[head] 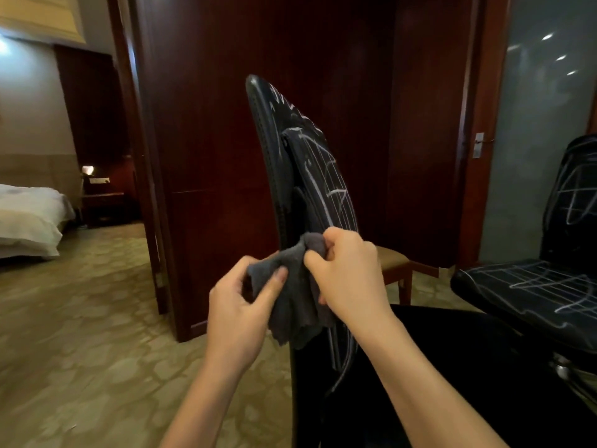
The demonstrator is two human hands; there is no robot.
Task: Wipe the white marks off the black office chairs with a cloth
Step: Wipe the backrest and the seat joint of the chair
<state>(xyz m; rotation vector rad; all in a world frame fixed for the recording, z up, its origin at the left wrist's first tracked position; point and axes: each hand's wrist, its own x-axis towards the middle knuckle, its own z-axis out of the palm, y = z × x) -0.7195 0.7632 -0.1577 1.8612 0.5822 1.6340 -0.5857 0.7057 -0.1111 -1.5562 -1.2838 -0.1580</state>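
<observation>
A black office chair back (310, 163) rises in the middle of the view, seen edge-on, with white scribbled marks across its face. In front of its lower part hangs a dark grey cloth (295, 299), held by both hands. My left hand (239, 305) pinches the cloth's left edge between thumb and fingers. My right hand (349, 270) grips the bunched top of the cloth close against the chair back. A second black chair (549, 286) at the right has white lines on its seat and backrest.
A dark red wooden wall and door frame (226, 156) stand right behind the chair. A small wooden stool (397, 270) sits beyond my right hand. At the left an open doorway leads onto patterned carpet (80, 302) and a bed (29, 218).
</observation>
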